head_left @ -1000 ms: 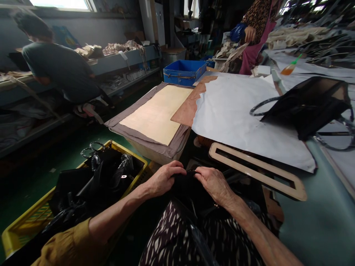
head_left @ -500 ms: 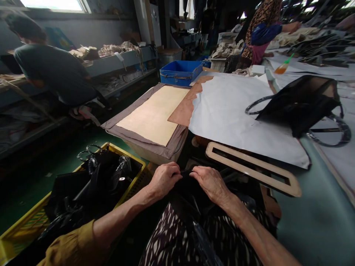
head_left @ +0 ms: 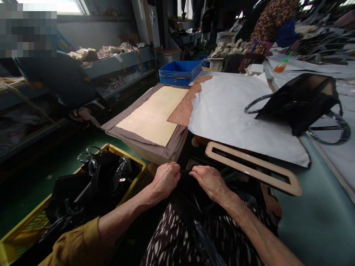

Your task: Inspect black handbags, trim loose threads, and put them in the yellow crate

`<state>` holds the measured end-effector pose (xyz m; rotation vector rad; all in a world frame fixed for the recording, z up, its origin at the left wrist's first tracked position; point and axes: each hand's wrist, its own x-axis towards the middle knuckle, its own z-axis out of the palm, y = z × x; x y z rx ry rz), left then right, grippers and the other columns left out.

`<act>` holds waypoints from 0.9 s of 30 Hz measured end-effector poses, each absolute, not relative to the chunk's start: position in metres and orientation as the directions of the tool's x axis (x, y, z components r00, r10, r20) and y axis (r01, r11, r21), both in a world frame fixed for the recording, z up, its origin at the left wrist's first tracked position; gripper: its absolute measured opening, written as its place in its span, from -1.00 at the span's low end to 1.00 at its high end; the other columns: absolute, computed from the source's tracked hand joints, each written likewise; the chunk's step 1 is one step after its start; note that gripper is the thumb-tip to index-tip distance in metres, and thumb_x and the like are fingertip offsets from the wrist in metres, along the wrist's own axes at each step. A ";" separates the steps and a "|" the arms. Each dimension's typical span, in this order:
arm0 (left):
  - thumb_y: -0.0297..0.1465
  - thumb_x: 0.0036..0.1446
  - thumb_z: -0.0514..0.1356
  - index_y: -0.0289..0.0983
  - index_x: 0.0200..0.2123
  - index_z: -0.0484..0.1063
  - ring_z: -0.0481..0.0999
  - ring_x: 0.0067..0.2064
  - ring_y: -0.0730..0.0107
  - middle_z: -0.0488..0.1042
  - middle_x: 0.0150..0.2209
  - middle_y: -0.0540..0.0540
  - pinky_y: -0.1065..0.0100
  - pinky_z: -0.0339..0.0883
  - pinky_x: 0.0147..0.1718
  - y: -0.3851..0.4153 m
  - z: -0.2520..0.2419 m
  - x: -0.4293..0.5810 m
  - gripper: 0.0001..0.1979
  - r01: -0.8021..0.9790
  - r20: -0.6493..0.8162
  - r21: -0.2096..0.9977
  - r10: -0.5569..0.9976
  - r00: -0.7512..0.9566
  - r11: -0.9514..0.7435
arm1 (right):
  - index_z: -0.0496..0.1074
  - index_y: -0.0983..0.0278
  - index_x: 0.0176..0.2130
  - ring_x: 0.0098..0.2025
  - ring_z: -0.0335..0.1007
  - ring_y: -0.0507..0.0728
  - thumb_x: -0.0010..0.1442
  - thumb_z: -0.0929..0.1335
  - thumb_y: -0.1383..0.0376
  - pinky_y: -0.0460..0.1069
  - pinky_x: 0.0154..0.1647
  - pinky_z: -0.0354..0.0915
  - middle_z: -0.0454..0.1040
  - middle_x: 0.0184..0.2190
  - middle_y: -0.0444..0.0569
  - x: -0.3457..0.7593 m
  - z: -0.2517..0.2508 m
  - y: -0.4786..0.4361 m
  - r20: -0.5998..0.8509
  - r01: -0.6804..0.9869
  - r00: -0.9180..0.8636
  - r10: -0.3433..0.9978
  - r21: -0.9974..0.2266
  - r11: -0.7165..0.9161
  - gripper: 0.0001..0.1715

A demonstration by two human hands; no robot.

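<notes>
A black bag (head_left: 191,195) lies over my lap, its dark edge running between my two hands. My left hand (head_left: 166,180) is closed on the left part of that edge, knuckles up. On the right part, my right hand (head_left: 209,181) pinches the edge with bent fingers. Plastic-wrapped strips, seemingly the bag's handles, hang down over my patterned clothing. Much of the bag is dark, so its lower shape is hard to make out. To the right of my hands lies a pale, long frame with a slot (head_left: 252,168).
A yellow crate (head_left: 138,173) of black bags stands at my left. Ahead is a bin topped with a cream sheet (head_left: 152,114), a blue tub (head_left: 180,74) behind it. On the right-hand table (head_left: 318,207), a black handbag (head_left: 302,99) rests on white sheeting. Two co-workers are nearby.
My left hand has curled tighter and turned knuckles-up at the bag's edge. My right hand stays almost in place. The co-worker at the far right has leaned and shifted an arm.
</notes>
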<state>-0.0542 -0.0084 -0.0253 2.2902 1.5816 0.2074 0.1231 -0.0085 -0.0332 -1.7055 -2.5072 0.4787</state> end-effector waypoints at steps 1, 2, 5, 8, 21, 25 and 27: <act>-0.48 -0.02 0.06 -0.28 -0.59 0.26 0.28 -0.49 0.44 0.32 -0.53 -0.01 0.42 0.00 -0.50 -0.008 -0.026 -0.054 -0.87 0.877 -0.076 0.368 0.931 0.358 -0.307 | 0.37 0.22 -0.44 -0.34 0.42 0.05 0.25 0.16 0.16 -0.09 -0.39 0.07 0.50 -0.43 -0.12 0.123 -0.033 -0.009 -0.118 0.896 -0.379 0.918 -0.294 0.332 -0.65; -0.48 -0.04 0.06 -0.28 -0.60 0.25 0.28 -0.49 0.44 0.32 -0.53 -0.01 0.42 -0.01 -0.50 -0.007 -0.027 -0.053 -0.87 0.878 -0.071 0.375 0.934 0.349 -0.299 | 0.37 0.22 -0.44 -0.34 0.42 0.05 0.25 0.16 0.16 -0.09 -0.40 0.07 0.50 -0.43 -0.12 0.123 -0.033 -0.009 -0.121 0.897 -0.377 0.918 -0.295 0.329 -0.65; -0.50 -0.07 0.06 -0.28 -0.63 0.20 0.25 -0.52 0.47 0.28 -0.56 0.02 0.42 -0.03 -0.52 -0.006 -0.031 -0.052 -0.86 0.872 -0.042 0.403 0.946 0.322 -0.279 | 0.37 0.21 -0.45 -0.35 0.42 0.05 0.25 0.17 0.17 -0.09 -0.41 0.06 0.50 -0.44 -0.12 0.122 -0.031 -0.009 -0.119 0.898 -0.373 0.920 -0.295 0.326 -0.65; -0.52 -0.09 0.05 -0.28 -0.64 0.17 0.20 -0.55 0.49 0.23 -0.60 0.05 0.43 -0.05 -0.55 -0.006 -0.035 -0.053 -0.86 0.857 -0.021 0.446 0.954 0.300 -0.259 | 0.38 0.21 -0.46 -0.36 0.41 0.05 0.24 0.18 0.18 -0.09 -0.42 0.05 0.50 -0.45 -0.13 0.122 -0.031 -0.010 -0.111 0.899 -0.369 0.923 -0.296 0.324 -0.67; -0.47 -0.04 0.09 -0.27 -0.41 0.48 0.36 -0.46 0.41 0.39 -0.59 0.01 0.45 0.14 -0.45 0.003 -0.025 -0.058 -0.83 0.756 -0.121 0.624 0.932 0.341 -0.196 | 0.40 0.20 -0.40 -0.31 0.44 0.08 0.23 0.19 0.17 -0.09 -0.42 0.09 0.52 -0.40 -0.11 0.120 -0.025 -0.009 -0.144 0.913 -0.370 0.918 -0.242 0.330 -0.71; -0.46 -0.04 0.08 -0.26 -0.39 0.50 0.37 -0.46 0.41 0.41 -0.57 0.01 0.46 0.16 -0.45 -0.001 -0.029 -0.062 -0.81 0.750 -0.113 0.639 0.943 0.312 -0.172 | 0.40 0.17 -0.28 -0.26 0.44 0.11 0.20 0.23 0.17 -0.09 -0.38 0.12 0.53 -0.36 -0.08 0.115 -0.021 -0.008 -0.156 0.901 -0.410 0.899 -0.226 0.371 -0.79; -0.46 -0.04 0.08 -0.26 -0.38 0.50 0.38 -0.45 0.41 0.43 -0.55 0.00 0.45 0.17 -0.43 -0.002 -0.030 -0.063 -0.80 0.745 -0.113 0.647 0.946 0.305 -0.163 | 0.39 0.19 -0.27 -0.25 0.44 0.12 0.20 0.24 0.21 -0.08 -0.35 0.13 0.53 -0.35 -0.06 0.111 -0.021 -0.007 -0.163 0.887 -0.442 0.882 -0.227 0.402 -0.83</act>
